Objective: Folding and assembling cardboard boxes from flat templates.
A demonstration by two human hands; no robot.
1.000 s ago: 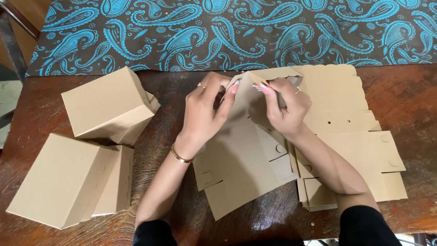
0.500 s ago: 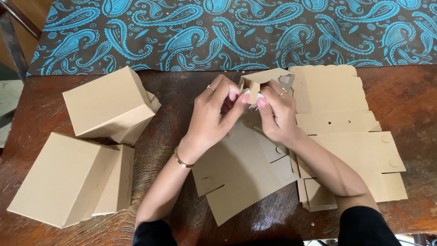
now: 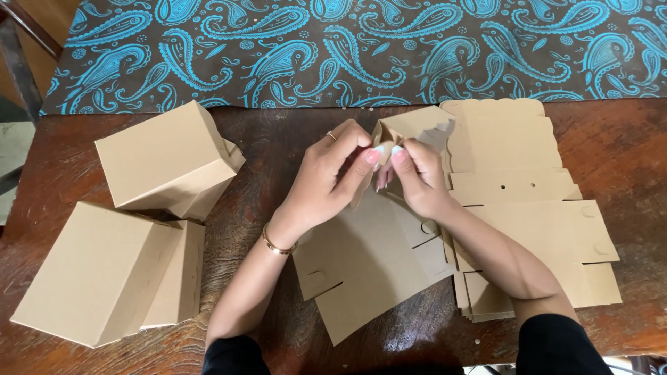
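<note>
A flat brown cardboard box blank (image 3: 368, 257) lies on the wooden table (image 3: 278, 139) in front of me. Its far end is folded upward. My left hand (image 3: 326, 177) and my right hand (image 3: 417, 177) meet at that raised flap (image 3: 410, 125), each pinching the cardboard between thumb and fingertips. A ring is on my left hand and a thin bracelet (image 3: 276, 243) on my left wrist.
A stack of flat box blanks (image 3: 535, 208) with scalloped edges lies to the right. Two assembled brown boxes sit on the left, one (image 3: 167, 160) farther back, one (image 3: 104, 274) near the front edge. A blue paisley cloth (image 3: 347, 48) covers the far side.
The far end of the blank has been lifted and folded up. Both hands have drawn together and now pinch the raised flap.
</note>
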